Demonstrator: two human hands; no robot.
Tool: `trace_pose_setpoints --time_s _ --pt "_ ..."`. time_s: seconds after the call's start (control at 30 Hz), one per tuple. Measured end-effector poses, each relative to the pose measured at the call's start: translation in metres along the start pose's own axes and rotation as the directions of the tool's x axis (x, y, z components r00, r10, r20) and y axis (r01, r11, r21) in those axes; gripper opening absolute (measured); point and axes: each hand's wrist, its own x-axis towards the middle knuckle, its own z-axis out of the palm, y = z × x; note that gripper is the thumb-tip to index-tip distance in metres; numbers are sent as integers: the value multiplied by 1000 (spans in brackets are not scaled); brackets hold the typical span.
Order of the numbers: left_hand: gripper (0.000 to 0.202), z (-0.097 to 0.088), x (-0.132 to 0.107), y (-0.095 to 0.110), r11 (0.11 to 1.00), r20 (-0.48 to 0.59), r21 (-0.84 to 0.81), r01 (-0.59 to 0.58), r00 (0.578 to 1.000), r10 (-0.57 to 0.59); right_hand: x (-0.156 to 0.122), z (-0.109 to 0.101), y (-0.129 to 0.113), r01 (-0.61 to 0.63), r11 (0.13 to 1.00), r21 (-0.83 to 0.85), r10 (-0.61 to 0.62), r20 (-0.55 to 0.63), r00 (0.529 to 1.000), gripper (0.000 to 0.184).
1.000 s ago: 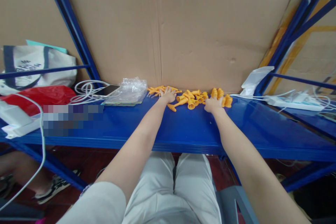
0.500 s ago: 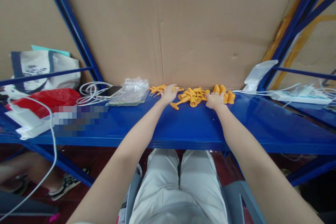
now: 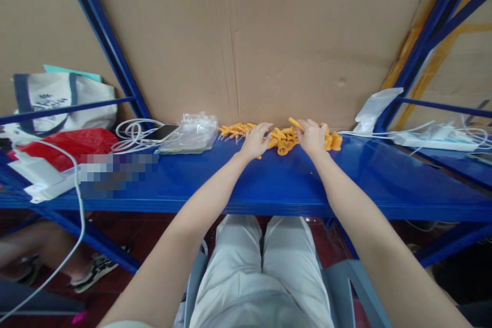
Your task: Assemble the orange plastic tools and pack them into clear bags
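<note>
A pile of orange plastic corkscrew parts (image 3: 282, 148), some with open cone-shaped ends, lies between my hands. My left hand (image 3: 257, 141) is over the pile's left side, fingers and thumb apart; an orange tip shows beneath it. My right hand (image 3: 312, 138) pinches an orange corkscrew part (image 3: 295, 123), which tilts up to the left above the pile. Left of my left hand, several orange corkscrews (image 3: 232, 130) with metal spirals lie in a row. Several rounded orange pieces (image 3: 333, 141) stand just right of my right hand, partly hidden by it.
A cardboard sheet (image 3: 300, 51) walls off the back of the blue shelf (image 3: 284, 189). To the left are clear plastic bags (image 3: 194, 133), a phone (image 3: 164, 133), white cables (image 3: 132, 136) and a red bag (image 3: 77, 146). A white power strip (image 3: 434, 141) lies at right. Another person's leg shows lower left.
My left hand has moved right, from the row of spirals onto the pile. My right hand has lifted slightly, with an orange corkscrew part now raised in its fingers.
</note>
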Motion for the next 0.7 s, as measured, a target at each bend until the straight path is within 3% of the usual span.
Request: trace_pose_setpoints --time_s 0.13,0.3,0.5,0.7 --pt "45 -4 -3 9 990 24 -71 -120 992 122 -1 2 -15 205 979 -20 -206 -65 976 42" --pt "44 -4 -3 6 993 19 -102 -58 998 60 -5 5 -30 399 914 -77 -401 -23 916 37" --pt "35 -6 -1 6 985 85 -139 98 993 -87 -7 7 -32 489 867 -94 -496 -62 866 33" --pt "34 -11 -1 16 984 0 -14 176 984 -176 -3 15 -30 526 846 -87 -532 -61 845 30"
